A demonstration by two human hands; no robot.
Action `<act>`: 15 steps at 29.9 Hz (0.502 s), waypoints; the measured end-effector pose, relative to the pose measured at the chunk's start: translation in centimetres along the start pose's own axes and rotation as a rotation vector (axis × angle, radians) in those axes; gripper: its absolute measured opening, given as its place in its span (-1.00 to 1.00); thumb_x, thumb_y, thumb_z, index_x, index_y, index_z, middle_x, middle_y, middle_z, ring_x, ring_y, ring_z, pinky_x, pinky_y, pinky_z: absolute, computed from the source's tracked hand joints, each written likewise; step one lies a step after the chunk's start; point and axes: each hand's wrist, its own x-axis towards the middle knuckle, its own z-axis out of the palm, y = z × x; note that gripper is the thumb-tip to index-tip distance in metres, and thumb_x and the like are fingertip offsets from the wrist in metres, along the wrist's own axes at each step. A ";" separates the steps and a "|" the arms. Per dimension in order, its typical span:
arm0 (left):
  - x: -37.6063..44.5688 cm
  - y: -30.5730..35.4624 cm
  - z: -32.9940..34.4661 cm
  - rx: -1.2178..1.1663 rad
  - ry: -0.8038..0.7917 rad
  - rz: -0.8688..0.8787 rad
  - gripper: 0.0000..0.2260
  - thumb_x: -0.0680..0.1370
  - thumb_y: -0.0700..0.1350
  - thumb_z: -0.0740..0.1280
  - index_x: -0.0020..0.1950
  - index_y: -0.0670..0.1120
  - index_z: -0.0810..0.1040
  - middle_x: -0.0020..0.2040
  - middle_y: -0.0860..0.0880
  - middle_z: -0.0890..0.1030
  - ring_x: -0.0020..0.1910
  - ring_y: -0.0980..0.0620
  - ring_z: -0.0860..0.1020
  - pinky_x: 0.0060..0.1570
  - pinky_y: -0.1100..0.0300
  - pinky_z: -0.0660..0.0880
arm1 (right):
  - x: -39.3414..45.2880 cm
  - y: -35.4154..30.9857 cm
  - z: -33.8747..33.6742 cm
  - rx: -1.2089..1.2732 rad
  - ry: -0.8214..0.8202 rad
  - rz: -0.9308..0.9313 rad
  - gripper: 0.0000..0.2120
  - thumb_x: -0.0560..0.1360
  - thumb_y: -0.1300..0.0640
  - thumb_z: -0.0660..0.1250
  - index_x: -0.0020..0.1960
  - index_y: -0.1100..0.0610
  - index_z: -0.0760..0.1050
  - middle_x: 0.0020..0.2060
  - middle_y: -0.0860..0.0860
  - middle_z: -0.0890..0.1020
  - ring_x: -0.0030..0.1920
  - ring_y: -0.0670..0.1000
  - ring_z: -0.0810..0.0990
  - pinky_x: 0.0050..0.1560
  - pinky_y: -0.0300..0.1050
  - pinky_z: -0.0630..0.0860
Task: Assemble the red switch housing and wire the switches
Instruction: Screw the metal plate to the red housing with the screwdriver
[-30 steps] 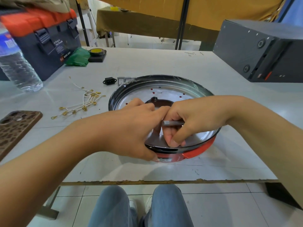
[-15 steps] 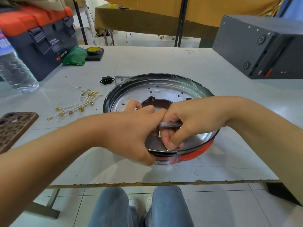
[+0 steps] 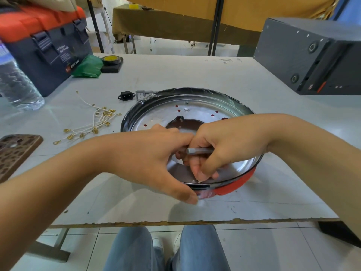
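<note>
We see the round red housing (image 3: 232,187) near the table's (image 3: 195,71) front edge, our left hand (image 3: 154,163) gripping its near rim, our right hand (image 3: 220,147) inside it pinching a grey metal tool (image 3: 198,151).

We are sitting in a workshop: toolbox (image 3: 45,49), tape roll (image 3: 110,60), loose terminal wires (image 3: 91,124) on a worn worktable (image 3: 195,75).

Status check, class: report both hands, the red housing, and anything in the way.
Right hand grips a metal tool. Left hand steadies the red housing at its near rim. Wires lie loose, apart. Fingertip work hidden.
</note>
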 end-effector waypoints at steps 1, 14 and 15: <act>0.0 0.0 -0.2 -0.035 0.010 0.021 -0.45 0.21 0.37 0.37 0.13 0.22 0.43 -0.02 0.31 0.51 0.03 0.27 0.42 -0.02 0.34 0.36 | 0.0 -0.1 0.0 -0.006 -0.001 0.002 -0.77 0.43 0.27 0.39 -0.34 0.02 0.55 -0.49 -0.08 0.54 -0.40 -0.10 0.44 -0.35 -0.39 0.37; -0.4 -0.2 0.1 -0.144 0.123 0.124 -0.58 0.30 0.21 0.48 0.08 0.11 0.54 -0.02 0.13 0.63 0.00 0.08 0.58 -0.05 0.07 0.51 | -0.3 0.5 0.4 -0.004 0.007 -0.090 -0.90 0.49 0.26 0.35 -0.16 0.09 0.56 -0.30 0.11 0.63 -0.30 -0.03 0.55 -0.15 -0.10 0.54; -0.9 -0.6 0.1 -0.141 0.133 0.140 -0.56 0.30 0.25 0.46 0.10 0.13 0.53 -0.01 0.15 0.62 0.01 0.10 0.57 -0.06 0.12 0.51 | -0.3 0.5 0.4 0.003 0.008 -0.088 -0.89 0.49 0.25 0.35 -0.17 0.07 0.56 -0.30 0.11 0.63 -0.30 -0.05 0.55 -0.16 -0.13 0.54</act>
